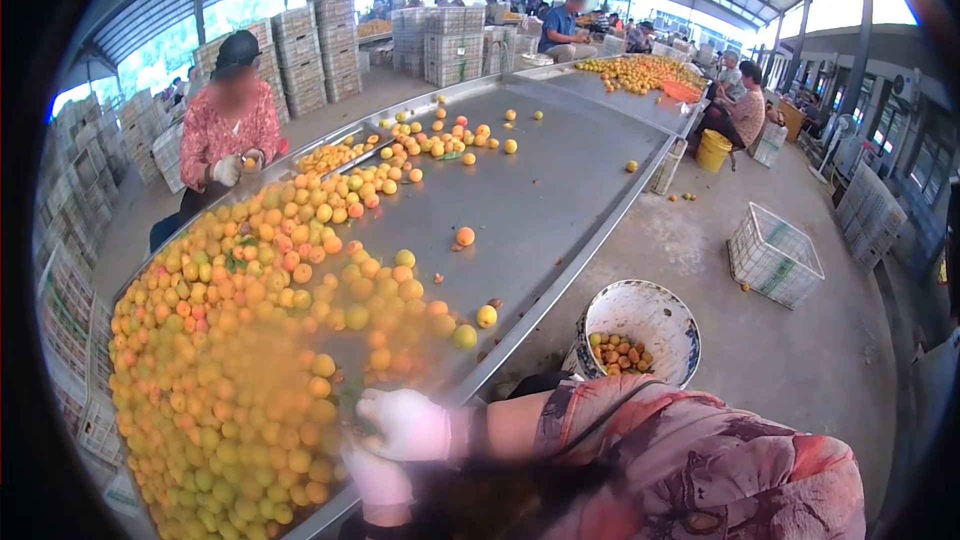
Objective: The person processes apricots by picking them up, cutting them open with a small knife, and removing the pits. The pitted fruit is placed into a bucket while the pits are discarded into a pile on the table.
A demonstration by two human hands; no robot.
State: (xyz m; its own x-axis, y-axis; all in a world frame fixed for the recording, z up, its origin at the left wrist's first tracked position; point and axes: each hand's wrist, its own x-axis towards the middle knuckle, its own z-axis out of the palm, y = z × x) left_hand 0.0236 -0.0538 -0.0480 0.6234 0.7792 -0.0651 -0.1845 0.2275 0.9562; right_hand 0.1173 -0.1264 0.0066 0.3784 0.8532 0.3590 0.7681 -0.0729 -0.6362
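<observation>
My right hand, in a white and pink glove, is closed at the table's near edge, fingers curled inward. Just below it my left hand, gloved alike, is closed too, its fingers partly hidden by the right. The hands meet over a small, dark greenish thing that blur keeps me from making out. Beside them a large heap of apricots, yellow, orange and some greenish, covers the near left of the metal table. A smeared patch on the view blurs the apricots nearest my hands.
A white bucket with discarded-looking fruit stands on the floor to my right, near a white plastic crate. Across the table a person in gloves handles fruit. Stacked crates and other workers stand farther back, with a yellow bucket.
</observation>
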